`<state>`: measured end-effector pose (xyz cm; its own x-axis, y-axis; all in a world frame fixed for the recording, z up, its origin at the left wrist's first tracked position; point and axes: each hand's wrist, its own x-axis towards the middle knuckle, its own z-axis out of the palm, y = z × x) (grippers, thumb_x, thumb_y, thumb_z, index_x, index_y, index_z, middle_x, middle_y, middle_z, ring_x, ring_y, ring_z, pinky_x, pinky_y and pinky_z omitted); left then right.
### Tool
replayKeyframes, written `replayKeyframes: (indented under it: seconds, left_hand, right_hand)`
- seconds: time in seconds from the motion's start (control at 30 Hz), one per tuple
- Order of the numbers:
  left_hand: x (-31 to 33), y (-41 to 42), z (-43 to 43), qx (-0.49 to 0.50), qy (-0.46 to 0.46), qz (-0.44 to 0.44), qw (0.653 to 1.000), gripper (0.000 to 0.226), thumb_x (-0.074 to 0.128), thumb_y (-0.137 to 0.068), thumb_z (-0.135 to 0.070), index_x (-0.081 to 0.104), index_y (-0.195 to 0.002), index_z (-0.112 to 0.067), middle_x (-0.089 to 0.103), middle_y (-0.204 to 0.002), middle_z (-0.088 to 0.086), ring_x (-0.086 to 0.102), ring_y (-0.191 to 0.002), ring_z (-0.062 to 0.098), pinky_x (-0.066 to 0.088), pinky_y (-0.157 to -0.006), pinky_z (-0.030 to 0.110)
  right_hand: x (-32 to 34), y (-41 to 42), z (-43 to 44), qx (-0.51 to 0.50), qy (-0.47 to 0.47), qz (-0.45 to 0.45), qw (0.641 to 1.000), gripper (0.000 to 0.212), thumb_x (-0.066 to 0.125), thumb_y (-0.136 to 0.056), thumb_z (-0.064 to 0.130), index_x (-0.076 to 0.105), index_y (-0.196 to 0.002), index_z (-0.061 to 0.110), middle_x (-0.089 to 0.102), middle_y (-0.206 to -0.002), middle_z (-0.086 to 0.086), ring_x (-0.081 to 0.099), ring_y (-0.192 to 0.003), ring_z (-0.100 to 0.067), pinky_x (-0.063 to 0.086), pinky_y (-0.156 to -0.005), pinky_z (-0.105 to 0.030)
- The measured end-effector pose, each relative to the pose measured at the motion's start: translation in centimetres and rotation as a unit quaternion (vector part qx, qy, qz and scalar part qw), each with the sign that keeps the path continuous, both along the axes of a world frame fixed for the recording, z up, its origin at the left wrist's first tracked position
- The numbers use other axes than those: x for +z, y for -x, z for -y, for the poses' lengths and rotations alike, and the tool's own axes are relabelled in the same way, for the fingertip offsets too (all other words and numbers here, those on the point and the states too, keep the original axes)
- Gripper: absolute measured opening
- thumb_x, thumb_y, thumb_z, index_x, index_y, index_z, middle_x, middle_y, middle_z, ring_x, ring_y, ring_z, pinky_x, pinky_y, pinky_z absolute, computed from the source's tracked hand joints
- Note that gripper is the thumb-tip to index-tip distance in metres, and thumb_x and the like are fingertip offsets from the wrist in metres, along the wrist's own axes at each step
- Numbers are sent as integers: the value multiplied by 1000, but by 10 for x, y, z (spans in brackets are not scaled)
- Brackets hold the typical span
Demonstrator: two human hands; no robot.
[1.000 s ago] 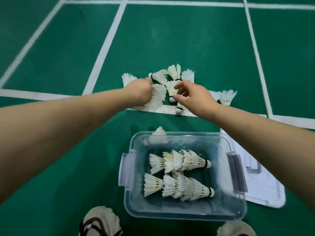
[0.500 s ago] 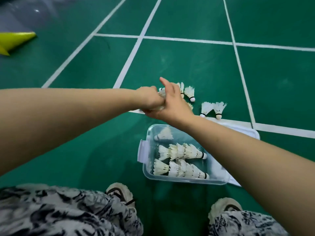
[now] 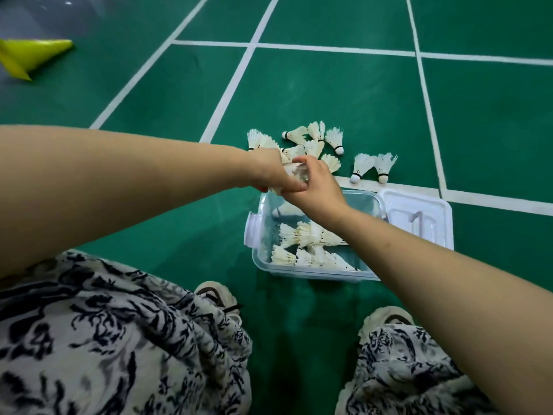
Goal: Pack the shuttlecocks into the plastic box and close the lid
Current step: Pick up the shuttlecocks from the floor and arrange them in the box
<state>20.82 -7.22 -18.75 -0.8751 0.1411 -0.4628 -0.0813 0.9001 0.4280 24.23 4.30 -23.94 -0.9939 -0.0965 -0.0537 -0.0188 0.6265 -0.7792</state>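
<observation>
Feathery shuttlecock [image 3: 294, 174] nearer clear box [image 3: 314, 274]

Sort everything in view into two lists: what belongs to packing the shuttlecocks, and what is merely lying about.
Belongs to the job:
- loose white feather shuttlecocks
- held bunch of shuttlecocks, gripped by left hand and right hand
- clear plastic box
- clear plastic lid

Lying about:
- yellow-green pointed object

No word, label, brand or number can be read anywhere; the plastic box [image 3: 259, 260], its lid [image 3: 444, 211] and the shuttlecocks [image 3: 362, 164] show no legible marking; the floor [image 3: 329, 94] carries only plain white lines.
</observation>
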Motion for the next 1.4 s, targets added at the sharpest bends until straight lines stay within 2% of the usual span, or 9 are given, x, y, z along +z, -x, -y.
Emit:
replayKeyframes:
  seconds: [0.17, 0.23, 0.43, 0.53, 0.67, 0.83, 0.97, 1.23, 1.4]
  left_hand:
    - [-22, 8, -10, -28, 38, -38, 998, 60, 68, -75, -51, 50, -112, -7, 60, -109, 12, 60, -83, 22, 48, -66, 28]
    - [-34, 10, -13, -35, 43, -48, 997, 72, 67, -75, -54, 47, -124, -6, 54, -125, 13, 56, -107, 26, 45, -84, 31]
    - [-61, 8, -9, -77, 14, -17, 997, 96, 76, -66, -50, 33, -141, -6, 37, -143, 13, 39, -130, 26, 33, -108, 33]
    - [-73, 6, 2, -123, 59, -45, 990, 89, 81, -67, -28, 33, -138, -4, 35, -142, 13, 42, -126, 28, 35, -106, 33]
    - [-85, 8, 20, -143, 109, -112, 977, 60, 61, -80, 1, 35, -134, -5, 30, -146, 12, 53, -114, 37, 45, -92, 41]
    - [-86, 17, 24, -150, 112, -133, 973, 65, 65, -81, -6, 32, -137, -7, 29, -146, 11, 55, -109, 39, 48, -90, 44]
    - [-89, 15, 15, -168, 98, -123, 973, 69, 69, -80, -11, 31, -138, -8, 28, -147, 10, 52, -115, 37, 45, -94, 42]
    - [-92, 9, 8, -192, 76, -114, 972, 67, 69, -80, -14, 32, -137, -8, 30, -145, 10, 51, -115, 34, 45, -93, 40]
    - [-93, 9, 14, -187, 80, -108, 973, 68, 69, -80, -15, 32, -137, -7, 31, -144, 11, 51, -116, 33, 44, -94, 39]
  right_hand:
    - [-17, 10, -13, -21, -3, 22, 1000, 59, 67, -75, 25, 43, -129, 20, 47, -127, -8, 51, -112, -23, 44, -96, -35]
    - [-25, 11, -18, -28, 9, 37, 999, 59, 67, -75, 24, 43, -129, 21, 46, -129, -7, 49, -116, -23, 44, -98, -38]
    - [-51, 15, -31, -22, 31, 85, 996, 58, 71, -73, 24, 45, -125, 21, 53, -125, -8, 55, -105, -22, 47, -95, -41]
    - [-61, 14, -33, -21, 47, 125, 991, 57, 72, -73, 21, 47, -124, 21, 57, -120, -5, 59, -102, -22, 49, -93, -40]
    - [-74, 13, -35, -24, 51, 156, 986, 56, 71, -74, 20, 46, -125, 21, 57, -120, -4, 60, -103, -23, 49, -93, -38]
    - [-95, 9, -38, 28, -43, 215, 975, 61, 68, -77, 21, 42, -131, 18, 55, -122, -8, 54, -102, -24, 46, -85, -30]
    - [-107, 7, -24, 60, -99, 222, 968, 64, 68, -75, 22, 40, -133, 19, 55, -126, -11, 45, -120, -29, 41, -96, -31]
    - [-126, 1, 5, 36, -68, 234, 969, 52, 66, -79, 20, 44, -125, 7, 51, -124, -15, 56, -106, -29, 43, -85, -29]
    - [-130, 0, -2, 15, -71, 234, 969, 57, 63, -79, 18, 43, -131, 8, 50, -131, -13, 53, -115, -27, 41, -90, -27]
